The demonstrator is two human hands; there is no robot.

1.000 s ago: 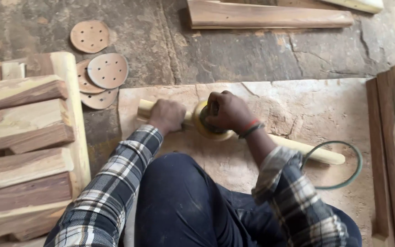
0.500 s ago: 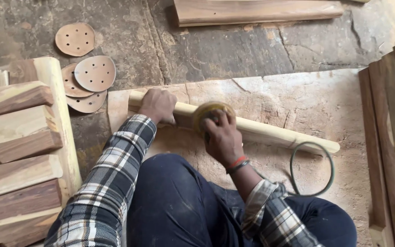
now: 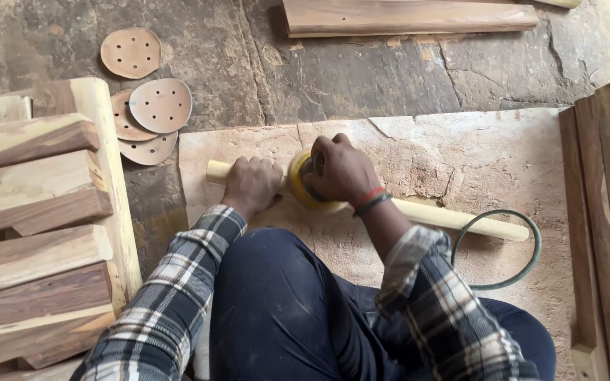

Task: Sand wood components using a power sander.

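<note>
Yellow sander sits under the right hand, whose fingers are curled closed over its top, pressing it on a pale wooden rod. Just beside it, the left hand is wrapped tight round the rod's near end. The rod lies across a dusty board on the floor, a green hose looped near its far end, sanding discs well apart to the left

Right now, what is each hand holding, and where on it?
The left hand grips the pale wooden rod near its left end. The right hand clasps the yellow sander from above, over its top, pressed on the rod.
</note>
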